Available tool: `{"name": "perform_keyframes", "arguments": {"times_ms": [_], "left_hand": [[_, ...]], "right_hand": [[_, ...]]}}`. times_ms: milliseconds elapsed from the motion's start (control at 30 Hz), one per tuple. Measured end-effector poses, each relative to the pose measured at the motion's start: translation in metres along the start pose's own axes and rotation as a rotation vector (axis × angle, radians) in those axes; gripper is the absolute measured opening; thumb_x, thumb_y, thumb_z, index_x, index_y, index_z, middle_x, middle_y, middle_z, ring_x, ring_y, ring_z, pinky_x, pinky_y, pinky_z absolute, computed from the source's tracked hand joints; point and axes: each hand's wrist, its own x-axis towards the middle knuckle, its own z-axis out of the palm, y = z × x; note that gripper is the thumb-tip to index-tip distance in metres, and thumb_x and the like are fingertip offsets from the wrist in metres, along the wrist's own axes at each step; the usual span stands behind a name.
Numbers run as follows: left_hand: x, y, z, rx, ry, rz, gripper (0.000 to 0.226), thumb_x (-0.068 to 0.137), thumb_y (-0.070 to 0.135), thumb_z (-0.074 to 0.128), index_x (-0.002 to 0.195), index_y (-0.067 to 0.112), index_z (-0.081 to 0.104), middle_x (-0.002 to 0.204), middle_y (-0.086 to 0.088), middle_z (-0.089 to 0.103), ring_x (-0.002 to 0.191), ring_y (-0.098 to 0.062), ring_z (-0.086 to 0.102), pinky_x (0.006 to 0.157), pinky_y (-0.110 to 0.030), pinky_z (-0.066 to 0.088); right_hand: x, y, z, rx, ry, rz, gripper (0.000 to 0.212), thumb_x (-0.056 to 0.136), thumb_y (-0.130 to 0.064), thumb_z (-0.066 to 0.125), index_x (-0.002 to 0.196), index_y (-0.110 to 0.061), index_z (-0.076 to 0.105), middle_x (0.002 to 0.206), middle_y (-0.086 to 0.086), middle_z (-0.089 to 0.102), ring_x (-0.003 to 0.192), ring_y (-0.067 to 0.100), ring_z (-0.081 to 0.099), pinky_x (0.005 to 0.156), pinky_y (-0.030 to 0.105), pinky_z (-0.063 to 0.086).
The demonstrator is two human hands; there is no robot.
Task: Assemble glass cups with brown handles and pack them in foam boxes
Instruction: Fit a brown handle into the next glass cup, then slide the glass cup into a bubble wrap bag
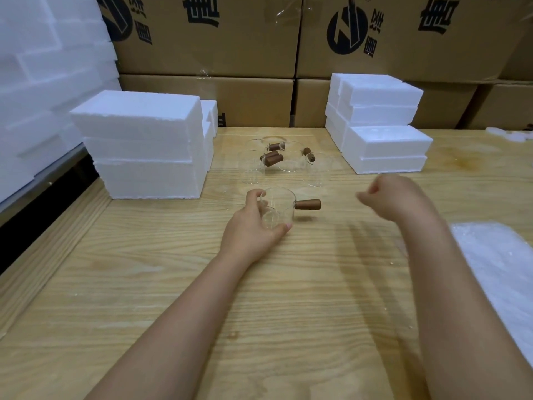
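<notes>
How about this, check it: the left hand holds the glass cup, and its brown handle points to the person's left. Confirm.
Wrong on the direction. In the head view the left hand holds the glass cup, and its brown handle points to the person's right.

We grip a clear glass cup upright in our left hand, its brown handle fitted and pointing right. Behind it, more cups cluster together, some lying over, several bearing brown handles. Closed white foam boxes form a left stack and a right stack.
</notes>
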Motion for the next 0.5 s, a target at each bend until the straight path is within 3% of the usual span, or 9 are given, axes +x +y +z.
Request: {"name": "perform_keyframes", "arguments": {"times_ms": [100, 233, 300, 400, 500], "left_hand": [[0.001, -0.001, -0.001, -0.01, 0.029, -0.024, 0.079, 0.075, 0.041, 0.076, 0.138, 0.024, 0.031, 0.128, 0.0, 0.058, 0.118, -0.022, 0.054, 0.089, -0.026, 0.037], [0.002, -0.001, -0.003, -0.043, 0.086, -0.07, 0.082, 0.079, 0.036, 0.074, 0.144, 0.019, 0.027, 0.135, -0.005, 0.054, 0.122, -0.025, 0.052, 0.098, -0.031, 0.039], [0.003, -0.001, -0.003, -0.04, 0.1, -0.07, 0.085, 0.081, 0.034, 0.073, 0.148, 0.017, 0.023, 0.136, -0.007, 0.053, 0.124, -0.026, 0.05, 0.099, -0.032, 0.038], [0.004, -0.003, -0.003, -0.048, 0.099, -0.068, 0.095, 0.082, 0.032, 0.073, 0.153, 0.018, 0.012, 0.14, -0.006, 0.049, 0.128, -0.026, 0.047, 0.1, -0.029, 0.035], [0.004, -0.003, -0.006, -0.101, 0.098, -0.051, 0.105, 0.081, 0.027, 0.074, 0.154, 0.02, 0.0, 0.152, -0.004, 0.035, 0.139, -0.021, 0.034, 0.107, -0.024, 0.026]], "right_hand": [[-0.004, 0.033, -0.034, -0.201, -0.101, 0.176, 0.038, 0.085, -0.04, 0.067, 0.071, -0.008, 0.053, 0.074, 0.007, 0.058, 0.072, 0.026, 0.055, 0.073, 0.035, 0.045], [-0.017, 0.056, -0.04, -0.278, -0.306, 0.296, 0.049, 0.084, -0.036, 0.071, 0.109, 0.003, 0.056, 0.09, 0.009, 0.059, 0.086, 0.029, 0.058, 0.08, 0.035, 0.045], [-0.018, 0.059, -0.033, -0.311, -0.376, 0.304, 0.046, 0.087, -0.03, 0.069, 0.113, 0.005, 0.055, 0.093, 0.013, 0.062, 0.084, 0.028, 0.06, 0.075, 0.032, 0.045], [-0.012, 0.06, -0.031, -0.291, -0.325, 0.319, 0.024, 0.089, -0.018, 0.066, 0.084, 0.005, 0.06, 0.078, 0.015, 0.064, 0.074, 0.029, 0.061, 0.068, 0.033, 0.045], [-0.004, 0.066, -0.035, -0.242, -0.216, 0.365, 0.034, 0.089, -0.008, 0.063, 0.057, 0.002, 0.058, 0.054, 0.013, 0.061, 0.058, 0.027, 0.055, 0.061, 0.031, 0.042]]}}
